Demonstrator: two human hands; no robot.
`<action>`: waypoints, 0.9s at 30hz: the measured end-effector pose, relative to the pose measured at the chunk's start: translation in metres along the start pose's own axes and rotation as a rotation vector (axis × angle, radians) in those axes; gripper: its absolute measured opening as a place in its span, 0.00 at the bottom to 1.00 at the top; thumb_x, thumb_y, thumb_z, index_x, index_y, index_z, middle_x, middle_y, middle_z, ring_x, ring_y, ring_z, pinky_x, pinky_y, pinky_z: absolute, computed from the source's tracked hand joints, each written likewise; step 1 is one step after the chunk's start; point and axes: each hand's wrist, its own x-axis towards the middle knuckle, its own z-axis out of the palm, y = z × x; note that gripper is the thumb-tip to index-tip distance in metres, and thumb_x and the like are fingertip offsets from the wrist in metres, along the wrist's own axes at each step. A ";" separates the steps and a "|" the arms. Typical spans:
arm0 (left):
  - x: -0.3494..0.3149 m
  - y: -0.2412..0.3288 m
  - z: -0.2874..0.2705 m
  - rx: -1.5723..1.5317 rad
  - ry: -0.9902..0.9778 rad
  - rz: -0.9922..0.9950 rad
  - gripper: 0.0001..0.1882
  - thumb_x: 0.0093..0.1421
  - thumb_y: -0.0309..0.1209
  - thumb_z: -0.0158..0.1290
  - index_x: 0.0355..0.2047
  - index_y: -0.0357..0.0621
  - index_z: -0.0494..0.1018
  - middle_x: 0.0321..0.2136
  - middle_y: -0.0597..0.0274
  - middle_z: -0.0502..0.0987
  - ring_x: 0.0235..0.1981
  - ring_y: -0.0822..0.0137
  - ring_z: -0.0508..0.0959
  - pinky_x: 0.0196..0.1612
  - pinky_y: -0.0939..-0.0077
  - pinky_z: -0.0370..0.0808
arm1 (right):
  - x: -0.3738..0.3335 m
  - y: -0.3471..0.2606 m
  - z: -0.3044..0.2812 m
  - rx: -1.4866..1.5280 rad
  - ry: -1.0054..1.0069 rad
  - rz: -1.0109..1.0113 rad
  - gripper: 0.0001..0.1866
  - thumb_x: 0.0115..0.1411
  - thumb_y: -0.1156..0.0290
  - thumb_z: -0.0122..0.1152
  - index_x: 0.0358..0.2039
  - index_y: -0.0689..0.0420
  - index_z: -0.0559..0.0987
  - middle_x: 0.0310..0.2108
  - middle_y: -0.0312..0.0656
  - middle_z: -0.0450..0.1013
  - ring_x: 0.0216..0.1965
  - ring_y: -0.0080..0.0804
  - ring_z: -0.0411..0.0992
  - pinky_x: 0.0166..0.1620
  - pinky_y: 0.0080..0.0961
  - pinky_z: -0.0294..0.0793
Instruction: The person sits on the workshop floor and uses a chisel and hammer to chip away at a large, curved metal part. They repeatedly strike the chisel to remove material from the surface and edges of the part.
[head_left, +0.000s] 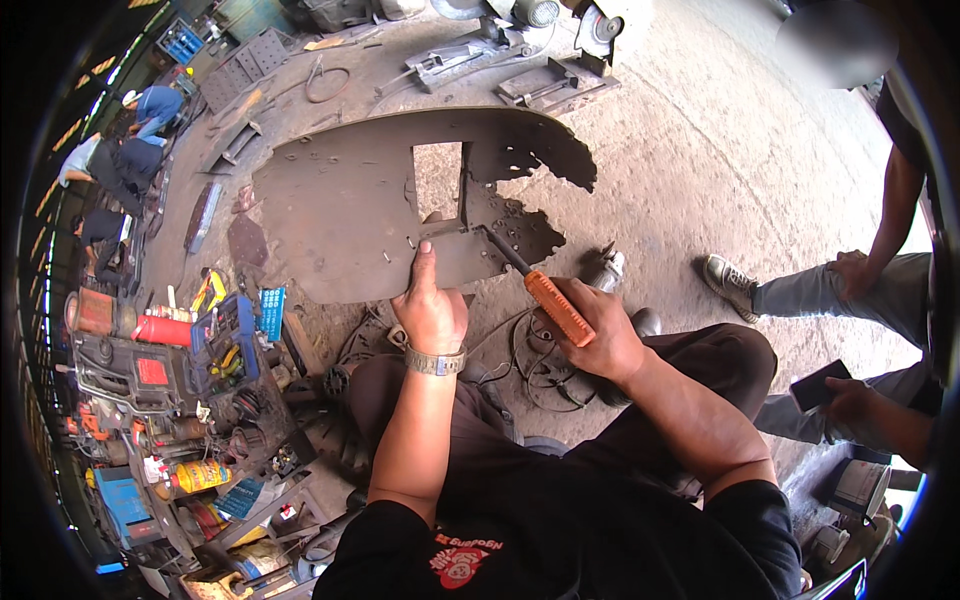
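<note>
- Here the left hand [430,312] lies flat on the near edge of the rusty metal plate [340,215], fingers spread and gripping nothing, index finger stretched toward the small slots beside the square cut-out [438,178].
- The right hand [598,335] is closed around the orange handle of a screwdriver [535,288]; its dark shaft slants up and left, the tip meeting the plate just right of the cut-out.
- The plate rests on the concrete floor [700,160] in front of the person's knees — well apart from the cluttered toolbox [190,370] on the left.
- To my eye the work goes best with the left palm bearing down hard, so the plate cannot shift under the tip.
- Keeping that index finger clear of the tip's line seems wise — a slip would run straight toward it.
- A second person's shoe [728,283] sits near on the right.
</note>
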 end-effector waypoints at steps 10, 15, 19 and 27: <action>0.000 -0.004 0.000 -0.013 -0.020 -0.007 0.23 0.66 0.22 0.55 0.61 0.38 0.68 0.56 0.55 0.75 0.55 0.59 0.76 0.60 0.57 0.73 | 0.000 0.001 -0.002 0.019 -0.015 -0.007 0.20 0.57 0.74 0.70 0.49 0.63 0.76 0.35 0.53 0.77 0.38 0.56 0.78 0.41 0.39 0.77; -0.001 -0.005 0.000 -0.010 0.001 -0.015 0.22 0.65 0.23 0.56 0.60 0.38 0.69 0.55 0.55 0.76 0.54 0.59 0.77 0.59 0.57 0.74 | -0.001 0.003 -0.001 0.016 -0.020 0.013 0.20 0.57 0.73 0.70 0.49 0.63 0.77 0.35 0.52 0.77 0.37 0.56 0.78 0.40 0.40 0.77; 0.001 -0.008 -0.004 -0.013 0.015 -0.005 0.23 0.65 0.23 0.56 0.60 0.39 0.69 0.55 0.57 0.76 0.53 0.59 0.77 0.59 0.57 0.74 | -0.002 0.001 -0.002 0.005 -0.029 0.037 0.20 0.57 0.73 0.70 0.49 0.63 0.77 0.35 0.52 0.77 0.37 0.56 0.78 0.40 0.39 0.77; 0.000 -0.007 -0.004 0.007 0.017 -0.029 0.24 0.66 0.21 0.54 0.62 0.38 0.66 0.57 0.52 0.75 0.56 0.59 0.75 0.60 0.59 0.73 | -0.002 0.002 -0.002 0.038 -0.028 0.067 0.20 0.58 0.73 0.70 0.49 0.63 0.77 0.36 0.53 0.77 0.37 0.54 0.79 0.39 0.37 0.78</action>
